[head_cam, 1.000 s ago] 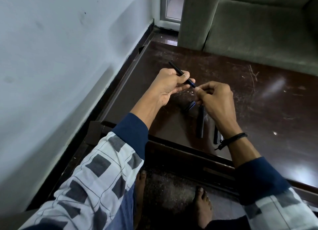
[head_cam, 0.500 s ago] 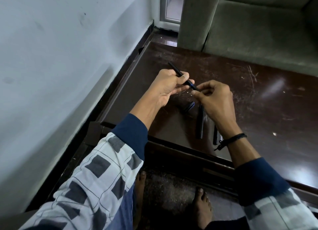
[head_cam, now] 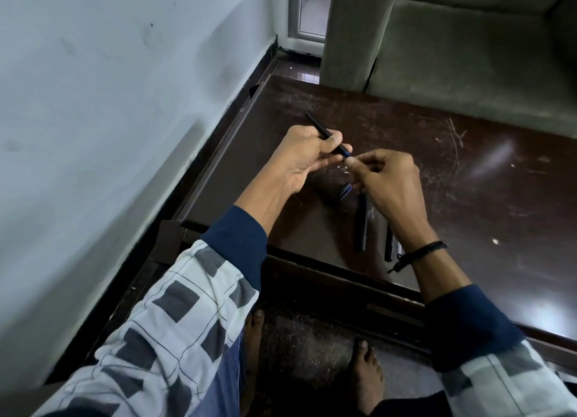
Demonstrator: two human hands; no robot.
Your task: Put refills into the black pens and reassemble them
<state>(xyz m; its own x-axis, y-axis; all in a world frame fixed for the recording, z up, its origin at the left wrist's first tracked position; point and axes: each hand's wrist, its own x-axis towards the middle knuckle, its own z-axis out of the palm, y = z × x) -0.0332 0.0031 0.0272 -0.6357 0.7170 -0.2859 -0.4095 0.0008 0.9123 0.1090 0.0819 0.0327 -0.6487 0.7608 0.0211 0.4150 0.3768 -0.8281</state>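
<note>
Black on dark brown: the slim black pen barrel [head_cam: 323, 133] sits centre frame, left hand [head_cam: 304, 159] wrapped round it, far end poking toward the upper left. Right hand [head_cam: 388, 182] meets it, fingers [head_cam: 363, 160] pinching its blue-tinged front end (too small to tell more). Just below, on the scratched dark-brown table [head_cam: 468, 204], loose black pen pieces [head_cam: 361, 223] lie side by side.

Your left hand [head_cam: 299, 160] curls its fingers tight; at its 3 o'clock, your right hand [head_cam: 390, 185] pinches thumb to forefinger.

Home living room: sofa [head_cam: 468, 66], low wooden table [head_cam: 468, 198].
</note>
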